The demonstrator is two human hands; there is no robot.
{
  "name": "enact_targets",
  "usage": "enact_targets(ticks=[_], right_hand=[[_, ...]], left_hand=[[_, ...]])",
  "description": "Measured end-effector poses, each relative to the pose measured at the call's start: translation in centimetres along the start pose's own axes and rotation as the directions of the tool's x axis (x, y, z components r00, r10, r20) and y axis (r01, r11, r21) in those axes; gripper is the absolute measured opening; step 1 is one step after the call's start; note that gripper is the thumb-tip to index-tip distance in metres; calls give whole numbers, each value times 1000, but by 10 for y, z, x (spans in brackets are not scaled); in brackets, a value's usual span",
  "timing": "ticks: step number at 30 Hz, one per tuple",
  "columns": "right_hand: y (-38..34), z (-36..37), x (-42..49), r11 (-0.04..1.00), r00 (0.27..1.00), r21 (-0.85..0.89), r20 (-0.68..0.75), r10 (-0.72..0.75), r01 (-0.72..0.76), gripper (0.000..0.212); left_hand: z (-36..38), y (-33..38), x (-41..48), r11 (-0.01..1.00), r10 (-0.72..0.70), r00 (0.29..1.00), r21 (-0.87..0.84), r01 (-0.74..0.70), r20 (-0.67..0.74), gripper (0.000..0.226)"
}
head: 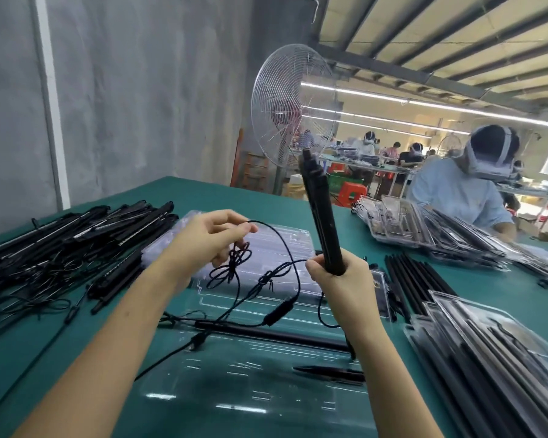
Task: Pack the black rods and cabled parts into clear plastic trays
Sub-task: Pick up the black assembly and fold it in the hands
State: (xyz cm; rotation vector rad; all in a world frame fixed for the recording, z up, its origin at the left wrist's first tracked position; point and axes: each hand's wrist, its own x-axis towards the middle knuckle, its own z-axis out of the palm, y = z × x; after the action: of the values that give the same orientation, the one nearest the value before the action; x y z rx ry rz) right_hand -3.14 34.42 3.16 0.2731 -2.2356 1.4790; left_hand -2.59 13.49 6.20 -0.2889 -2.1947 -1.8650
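Room: workshop with a grey wall, a fan point(285, 109) and another person point(456, 191) across the green table point(203, 191).
Left hand point(203, 241): raised over the table, fingers curled, pinching a black cable point(287, 248); a tied coil hangs just below it.
Right hand point(342, 286): fist wrapped round the lower end of a black rod point(321, 213), which stands nearly upright.
Cable path: arcs from the left fingers to the right fist, and part of it drops to the tray.
Tray point(250, 403): clear, flat on the table below both hands; a second rod point(272, 333) lies across it.
Left pile point(60, 248): cabled rods heaped.
Right side: loose rods point(415, 279) beside filled trays point(487, 358).
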Motion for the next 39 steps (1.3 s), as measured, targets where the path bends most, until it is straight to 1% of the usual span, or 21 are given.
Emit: enact_targets(ticks=[3, 6, 9, 10, 11, 12, 14, 16, 18, 20, 25, 27, 29, 30, 31, 32, 33, 34, 35, 36, 39], right_hand=[[-2, 6, -1, 999, 997, -34, 71, -16, 18, 23], [0, 3, 1, 999, 996, 38, 86, -1, -2, 22], [4, -7, 7, 993, 1000, 114, -9, 29, -27, 16], [5, -10, 9, 988, 998, 151, -53, 36, -27, 16], [6, -12, 10, 981, 994, 190, -97, 43, -24, 17], [6, -15, 11, 974, 990, 226, -135, 51, -19, 17], [4, -17, 11, 959, 980, 282, -189, 61, -5, 19], [4, -20, 11, 960, 968, 279, -245, 54, 17, 19], [4, -25, 12, 971, 950, 236, -309, 36, 40, 19], [7, -29, 15, 978, 936, 205, -348, 43, 32, 22], [6, -32, 37, 991, 897, 128, -433, 85, -32, 22], [1, -32, 53, 997, 892, 55, -446, 66, -46, 18], [-7, -29, 70, 998, 908, -48, -419, 8, -31, 19], [-11, -26, 78, 995, 920, -100, -392, -22, -19, 21], [-16, -23, 84, 989, 930, -150, -364, -48, -7, 21], [-21, -20, 90, 980, 937, -197, -341, -73, 5, 20], [-25, -19, 95, 971, 941, -238, -325, -95, 15, 20], [-30, -19, 100, 963, 942, -267, -317, -114, 27, 20], [-35, -20, 106, 960, 941, -279, -312, -129, 39, 19], [-39, -22, 110, 960, 942, -274, -307, -139, 52, 19], [-50, -28, 121, 956, 944, -285, -293, -150, 64, 24]], left_hand=[[23, 20, -13, 987, 157, 978, 16, -161, 137, 11], [26, 40, -25, 961, 205, 861, 73, -268, 465, 12], [10, 50, -37, 927, -48, 573, 250, -280, 818, 14], [5, 52, -42, 894, -176, 487, 346, -286, 856, 15], [0, 51, -45, 839, -291, 462, 456, -298, 838, 16], [-8, 50, -46, 762, -375, 514, 572, -303, 771, 18], [-31, 44, -41, 631, -387, 737, 742, -225, 553, 19], [-63, 32, -30, 646, -238, 917, 757, -96, 319, 14], [-94, 16, -20, 745, -66, 996, 667, 14, 52, 13], [-113, 2, -14, 810, -22, 990, 578, 101, -142, 15], [-129, -11, -10, 940, -52, 983, 322, 108, -176, 15], [-128, -2, -16, 969, 14, 997, 248, 6, -77, 32], [-123, 9, -23, 992, 78, 991, 89, -88, 109, 53], [-118, 17, -26, 991, 104, 968, 58, -121, 230, 54], [-111, 26, -29, 982, 120, 916, 92, -168, 384, 47], [-104, 34, -33, 957, 92, 816, 176, -231, 571, 36], [-97, 40, -38, 921, -8, 673, 268, -283, 739, 25], [-90, 43, -43, 873, -166, 528, 373, -313, 833, 20], [-86, 42, -49, 805, -333, 440, 495, -328, 834, 21], [-85, 41, -55, 715, -459, 423, 608, -345, 781, 25], [-101, 33, -60, 513, -636, 526, 819, -258, 564, 45]])
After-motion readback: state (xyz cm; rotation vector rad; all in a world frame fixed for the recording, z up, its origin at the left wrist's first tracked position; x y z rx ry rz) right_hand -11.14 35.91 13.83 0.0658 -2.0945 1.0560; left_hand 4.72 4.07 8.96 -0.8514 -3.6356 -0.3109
